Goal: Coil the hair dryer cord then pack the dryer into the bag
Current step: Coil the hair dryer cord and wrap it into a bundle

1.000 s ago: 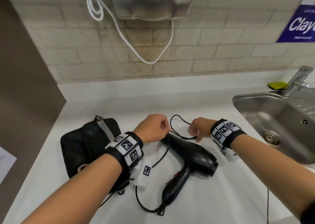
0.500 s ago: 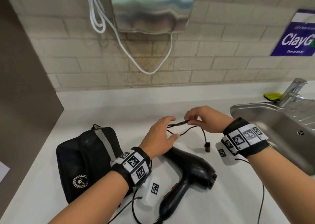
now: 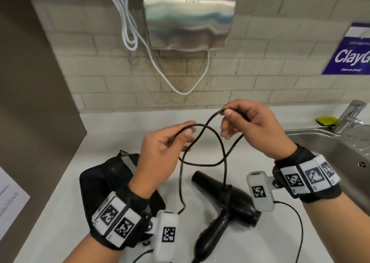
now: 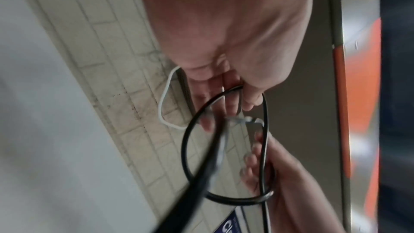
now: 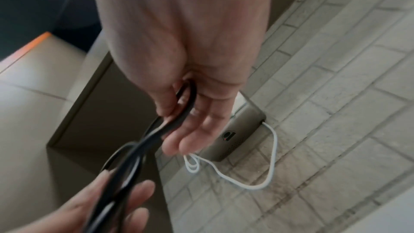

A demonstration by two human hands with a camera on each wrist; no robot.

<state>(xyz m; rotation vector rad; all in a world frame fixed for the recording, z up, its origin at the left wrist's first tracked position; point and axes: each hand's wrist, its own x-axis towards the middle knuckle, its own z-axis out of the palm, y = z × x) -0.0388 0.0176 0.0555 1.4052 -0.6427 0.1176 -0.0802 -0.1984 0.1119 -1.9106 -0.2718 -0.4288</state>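
Observation:
The black hair dryer [image 3: 226,208] lies on the white counter [image 3: 100,126], nozzle pointing up-left. Its thin black cord [image 3: 202,142] is lifted above it in crossing loops. My left hand [image 3: 170,140] pinches the cord between thumb and fingers, also seen in the left wrist view as the left hand [image 4: 228,95] on the cord [image 4: 186,148]. My right hand [image 3: 238,120] grips the cord higher up to the right; in the right wrist view the right hand [image 5: 190,112] holds the cord [image 5: 156,134]. A black bag [image 3: 106,178] lies left of the dryer, under my left wrist.
A steel sink [image 3: 340,148] with a tap [image 3: 350,114] sits at the right, a yellow-green sponge [image 3: 326,121] behind it. A metal hand dryer [image 3: 188,16] with a white cable [image 3: 156,62] hangs on the brick wall. A brown side wall [image 3: 30,102] stands left.
Both hands rose from the counter with the cord. They spread apart, and a larger crossing loop now hangs between them above the dryer.

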